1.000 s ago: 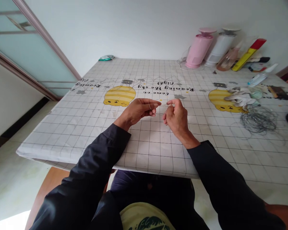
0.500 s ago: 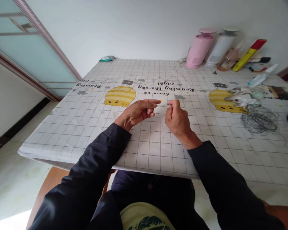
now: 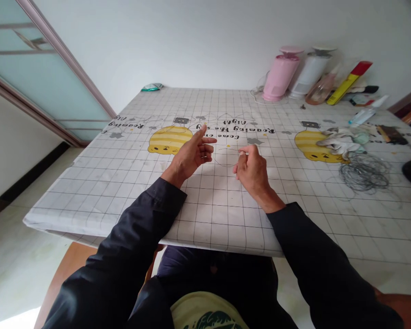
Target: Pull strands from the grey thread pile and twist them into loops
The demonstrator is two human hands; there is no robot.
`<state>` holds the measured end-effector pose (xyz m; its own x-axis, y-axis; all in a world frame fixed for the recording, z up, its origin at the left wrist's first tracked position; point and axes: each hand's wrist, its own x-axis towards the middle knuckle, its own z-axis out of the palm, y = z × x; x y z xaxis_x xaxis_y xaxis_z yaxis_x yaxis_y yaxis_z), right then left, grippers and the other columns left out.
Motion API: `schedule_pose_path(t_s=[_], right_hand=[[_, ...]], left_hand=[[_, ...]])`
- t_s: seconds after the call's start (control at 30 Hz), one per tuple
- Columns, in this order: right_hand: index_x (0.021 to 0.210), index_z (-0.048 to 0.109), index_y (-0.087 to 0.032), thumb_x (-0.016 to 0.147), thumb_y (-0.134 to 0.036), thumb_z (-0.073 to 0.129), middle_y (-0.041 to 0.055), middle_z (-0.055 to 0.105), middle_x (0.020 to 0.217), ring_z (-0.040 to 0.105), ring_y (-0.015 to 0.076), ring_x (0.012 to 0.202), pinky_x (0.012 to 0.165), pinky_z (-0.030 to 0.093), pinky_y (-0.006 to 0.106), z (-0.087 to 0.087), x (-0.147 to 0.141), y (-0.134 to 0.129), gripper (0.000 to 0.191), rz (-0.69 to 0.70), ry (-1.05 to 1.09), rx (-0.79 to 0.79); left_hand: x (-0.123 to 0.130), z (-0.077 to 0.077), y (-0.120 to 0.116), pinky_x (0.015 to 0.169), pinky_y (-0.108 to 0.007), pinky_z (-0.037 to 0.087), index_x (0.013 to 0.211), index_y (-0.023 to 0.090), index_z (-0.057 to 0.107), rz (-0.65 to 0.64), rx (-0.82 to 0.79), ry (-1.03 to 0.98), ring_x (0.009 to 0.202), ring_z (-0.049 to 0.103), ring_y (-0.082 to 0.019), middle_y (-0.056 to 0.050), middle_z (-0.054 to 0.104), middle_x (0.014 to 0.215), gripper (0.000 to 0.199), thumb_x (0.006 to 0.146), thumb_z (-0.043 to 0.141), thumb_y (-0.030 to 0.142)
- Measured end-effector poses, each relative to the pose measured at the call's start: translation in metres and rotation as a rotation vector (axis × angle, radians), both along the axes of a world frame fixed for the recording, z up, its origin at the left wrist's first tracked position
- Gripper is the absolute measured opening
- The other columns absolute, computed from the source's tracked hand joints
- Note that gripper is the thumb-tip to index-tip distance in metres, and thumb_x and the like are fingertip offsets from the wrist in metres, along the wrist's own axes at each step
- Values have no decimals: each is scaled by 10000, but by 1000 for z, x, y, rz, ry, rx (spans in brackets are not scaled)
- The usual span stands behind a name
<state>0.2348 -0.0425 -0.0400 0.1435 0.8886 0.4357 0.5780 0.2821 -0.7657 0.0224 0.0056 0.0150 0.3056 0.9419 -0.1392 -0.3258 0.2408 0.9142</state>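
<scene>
My left hand is raised above the checked tablecloth, its thumb pointing up and its fingers apart, with nothing seen in it. To its right, a short gap away, my right hand is closed in a pinch between thumb and forefinger. What the pinch holds is too small to name; a faint thin line shows between the two hands. A tangle of dark thin wire or thread lies on the cloth to the right of my right hand.
Behind the tangle is a crumpled pale cloth. Along the back right stand a pink cylinder, a white cylinder, a bottle and a yellow-red box. A green packet lies at the back left.
My left hand has drawn slightly left, away from my right hand, and its thumb and fingers have spread. My right hand stays pinched in nearly the same place. The view has shifted slightly.
</scene>
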Motion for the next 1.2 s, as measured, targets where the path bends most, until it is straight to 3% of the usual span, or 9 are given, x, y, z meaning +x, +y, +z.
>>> schedule_pose_path(t_s=[0.1,0.27,0.37,0.5,0.63,0.77,0.93,1.07,1.2], right_hand=[[1143,562,-264,1108,-310,516,-17,681,702,639,185,539,603,508,358,3,2,2,74,-54,66,-28],[1107,536,-281,1126,-323,531,-71,626,591,578,152,410,476,447,299,10,0,1,47,-62,224,-82],[1106,547,-278,1128,-302,531,-71,656,605,569,135,379,441,445,276,15,1,-1,36,-46,246,-114],[1032,594,-260,1089,-291,589,-16,753,748,645,129,464,425,460,247,23,6,-1,65,-21,260,-124],[927,623,-237,1018,-319,693,21,766,817,721,157,569,415,495,245,29,13,0,141,84,500,-177],[936,641,-231,1002,-376,743,26,771,820,739,158,631,503,578,262,31,12,0,189,172,658,-115],[942,630,-245,1027,-496,738,30,778,853,741,164,646,539,606,288,28,2,-4,286,185,587,4],[948,630,-260,1065,-506,684,7,758,823,694,150,606,534,579,286,25,-7,-10,278,114,413,28],[935,610,-271,1081,-465,654,-22,705,721,648,148,572,539,546,291,23,-14,-14,246,73,346,43]], left_hand=[[-1,0,-3,637,-290,564,1009,143,813,-36,51,29,641,661,-154,-79,719,799,685,974,707,819],[8,-5,-18,652,-271,555,1144,115,833,-258,172,89,648,685,-133,-66,763,829,475,904,938,511],[15,-11,-23,777,-310,622,1118,113,845,-303,213,34,752,762,-163,-100,813,923,414,935,921,476],[17,-15,-20,835,-340,658,1018,105,831,-268,226,32,808,815,-202,-135,836,952,414,1022,830,519],[14,-14,-15,839,-341,674,972,108,799,-195,202,11,813,831,-210,-142,844,950,418,1076,765,511],[15,-13,-15,897,-337,679,1007,128,775,-67,181,-48,868,835,-200,-127,849,976,406,1101,729,520],[18,-10,-19,809,-319,676,1004,138,729,-136,103,-56,779,817,-189,-128,843,952,462,1068,749,595],[23,-7,-23,815,-335,679,976,136,710,-198,19,-64,802,831,-213,-170,848,977,514,1091,688,637],[31,-11,-27,893,-349,679,977,133,716,-134,7,-129,867,841,-215,-163,842,967,465,1166,587,538]])
